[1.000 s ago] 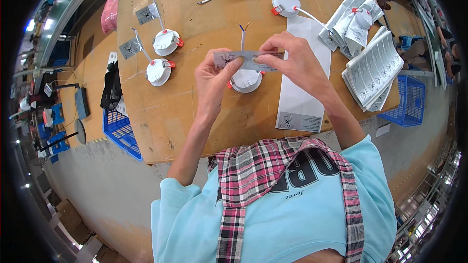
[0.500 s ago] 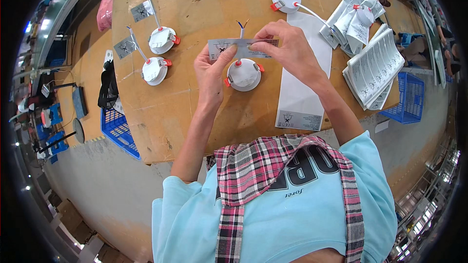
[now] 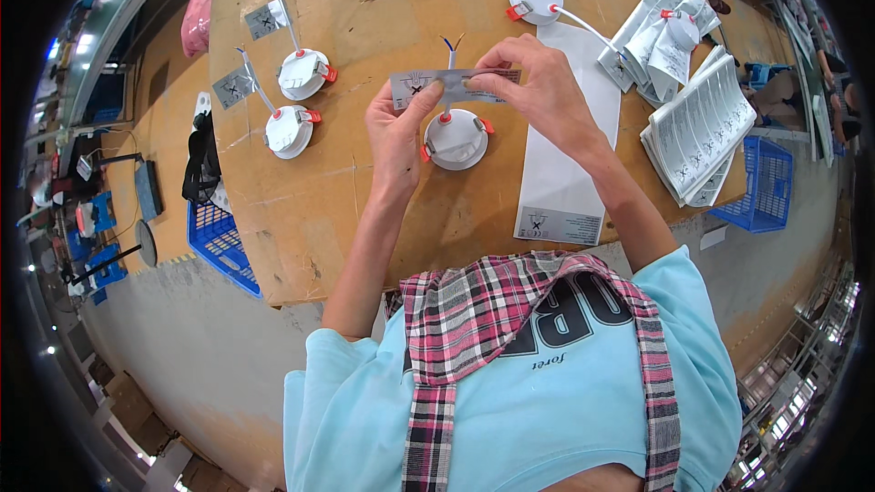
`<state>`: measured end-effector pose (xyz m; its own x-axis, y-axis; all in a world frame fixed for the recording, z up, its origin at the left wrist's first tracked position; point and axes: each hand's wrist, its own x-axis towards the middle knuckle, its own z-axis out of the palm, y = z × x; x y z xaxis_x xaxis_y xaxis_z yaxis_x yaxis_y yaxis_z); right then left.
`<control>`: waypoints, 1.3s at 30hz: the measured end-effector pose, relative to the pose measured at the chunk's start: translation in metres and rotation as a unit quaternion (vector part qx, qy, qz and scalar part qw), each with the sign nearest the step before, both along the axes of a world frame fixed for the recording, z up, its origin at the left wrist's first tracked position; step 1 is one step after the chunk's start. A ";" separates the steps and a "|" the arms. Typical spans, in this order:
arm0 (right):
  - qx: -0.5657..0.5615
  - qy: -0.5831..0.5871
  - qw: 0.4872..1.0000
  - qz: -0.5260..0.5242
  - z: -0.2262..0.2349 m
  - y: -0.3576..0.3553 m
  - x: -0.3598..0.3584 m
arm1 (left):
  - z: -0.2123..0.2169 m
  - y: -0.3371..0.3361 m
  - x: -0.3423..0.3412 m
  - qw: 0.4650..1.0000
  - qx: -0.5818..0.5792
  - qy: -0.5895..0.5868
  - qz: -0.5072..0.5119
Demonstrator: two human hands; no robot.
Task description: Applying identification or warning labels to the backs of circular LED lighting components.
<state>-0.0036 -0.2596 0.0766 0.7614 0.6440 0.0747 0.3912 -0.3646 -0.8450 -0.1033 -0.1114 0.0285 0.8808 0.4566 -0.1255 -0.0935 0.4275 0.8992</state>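
Silver-grey, the one label [image 3: 454, 85] you hold spans the space between your hands, crossing in front of the upright cord [image 3: 452, 60] of the middle lamp [image 3: 456, 142]. Eight round white lamps are in view: this one, two on the left, three along the far edge, one nearer on the far right and one on the papers at right. Both left lamps [image 3: 303, 75] carry a silver tag [image 3: 233, 87] on their cords, so two tags in all. One long white strip [image 3: 570, 164] lies to the right with a single printed label [image 3: 559, 225] at its near end; two piles of printed sheets [image 3: 700, 132] sit beyond it, and two blue baskets [image 3: 764, 184] flank the table [image 3: 301, 219]. Your right forearm covers part of the strip, while the label and your fingers hide a stretch of cord, so you cannot tell whether they are stuck together. Your left hand [image 3: 398, 132] pinches the label's left part, thumb on its face; your right hand [image 3: 547, 87] grips its right part between thumb and curled fingers. Both forearms reach forward, wrists turned inward.
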 end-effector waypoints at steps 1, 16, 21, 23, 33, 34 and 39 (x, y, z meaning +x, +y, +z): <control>0.000 0.001 1.000 -0.002 0.000 0.000 0.000 | 0.000 0.000 0.000 1.000 -0.009 -0.003 -0.001; -0.025 0.062 0.998 0.006 -0.001 0.000 0.005 | -0.009 0.013 0.008 0.992 -0.112 0.007 -0.063; -0.052 0.018 0.998 0.040 -0.015 -0.011 0.015 | -0.004 0.013 0.008 0.989 -0.110 0.042 -0.091; -0.045 -0.029 0.998 0.040 -0.015 -0.010 0.018 | -0.006 0.014 0.009 0.987 -0.118 0.052 -0.098; 0.000 0.038 0.998 0.048 -0.012 0.016 0.018 | -0.006 0.012 0.012 0.986 -0.109 0.048 -0.117; 0.015 0.051 0.998 0.038 -0.013 0.017 0.018 | -0.007 0.012 0.012 0.986 -0.109 0.056 -0.116; 0.015 0.080 0.996 0.022 -0.015 0.019 0.015 | -0.010 0.016 0.011 0.983 -0.102 0.066 -0.138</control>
